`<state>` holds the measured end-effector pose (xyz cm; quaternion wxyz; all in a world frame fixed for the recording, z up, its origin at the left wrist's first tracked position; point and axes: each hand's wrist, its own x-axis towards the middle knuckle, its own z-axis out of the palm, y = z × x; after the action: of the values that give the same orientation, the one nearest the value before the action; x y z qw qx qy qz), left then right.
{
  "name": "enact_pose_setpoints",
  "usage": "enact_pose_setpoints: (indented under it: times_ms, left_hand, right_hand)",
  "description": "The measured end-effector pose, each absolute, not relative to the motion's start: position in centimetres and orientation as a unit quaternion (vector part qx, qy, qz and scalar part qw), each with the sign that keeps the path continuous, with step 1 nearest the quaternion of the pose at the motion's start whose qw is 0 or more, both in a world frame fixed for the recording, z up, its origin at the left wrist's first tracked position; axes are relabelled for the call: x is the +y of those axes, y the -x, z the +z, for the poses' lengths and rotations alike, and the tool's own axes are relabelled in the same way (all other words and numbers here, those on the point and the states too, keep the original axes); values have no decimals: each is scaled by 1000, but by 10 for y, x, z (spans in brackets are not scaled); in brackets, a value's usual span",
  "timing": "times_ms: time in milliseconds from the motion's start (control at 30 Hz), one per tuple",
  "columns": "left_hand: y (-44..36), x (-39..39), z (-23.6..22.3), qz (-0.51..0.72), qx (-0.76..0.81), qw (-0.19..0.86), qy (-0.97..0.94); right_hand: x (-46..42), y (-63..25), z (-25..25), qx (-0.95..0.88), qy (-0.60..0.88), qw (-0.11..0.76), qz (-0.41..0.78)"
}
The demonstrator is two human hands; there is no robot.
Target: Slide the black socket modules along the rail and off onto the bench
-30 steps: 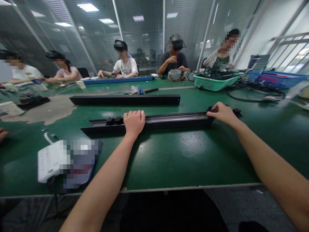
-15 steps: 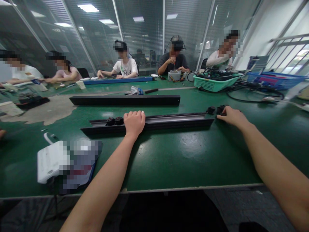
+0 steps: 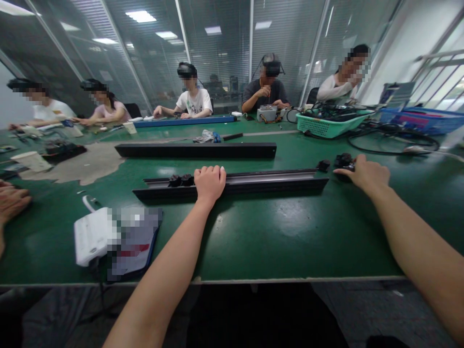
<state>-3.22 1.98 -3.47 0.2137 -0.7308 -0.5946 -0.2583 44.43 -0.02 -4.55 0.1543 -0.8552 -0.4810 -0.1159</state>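
A long black metal channel (image 3: 275,185) with an open trough lies across the table in front of me. My left hand (image 3: 210,186) is closed over its middle, fingers curled across the far edge. Just left of those fingers, two small round black parts (image 3: 181,180) sit in the trough. Beyond the channel's right end, my right hand (image 3: 369,173) has its thumb and fingers around a small black part (image 3: 344,161), partly hidden by the fingers. Another small black block (image 3: 323,166) stands beside it, close to the channel's end.
A closed black bar (image 3: 195,150) lies behind the channel. At the front left are a white box (image 3: 92,241) and a dark pouch (image 3: 139,246). Another person's hand (image 3: 12,198) rests at the left edge. A green basket (image 3: 319,126) with cables stands back right; several people sit opposite.
The view has turned slightly left, bringing more of another person's hand in. My right hand has shifted a little right, showing more of the black part. My left hand stays on the channel.
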Motion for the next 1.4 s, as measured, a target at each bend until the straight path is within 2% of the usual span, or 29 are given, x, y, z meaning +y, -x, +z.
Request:
enact_pose_setpoints:
  times_ms: [133,267,433,700,833,1133,1400]
  left_hand:
    - [33,20,-35,-264,-594,202,732]
    - [31,17,-34,-273,-586,201,736]
    - [30,11,-25,-291,-585,222,724]
    - [66,16,-11,-360,-711,220,563]
    - [84,19,-12,-341,-784,227,467]
    - [88,26,-23,-293,-813,163,475]
    - [87,23,-23,-293,-809,162,483]
  right_hand:
    - [-9,-393,-25,-542,771,208,-263]
    - [-19,-302,-14,-696,624,193,-300]
    - [-20,-208,-15,-842,449,178,-239]
    - [18,-125,-30,-873,419,239,-76]
    - [31,-92,-30,-875,408,257,-45]
    - [39,-74,-28,-869,410,269,65]
    - [33,-79,-27,-875,406,254,70]
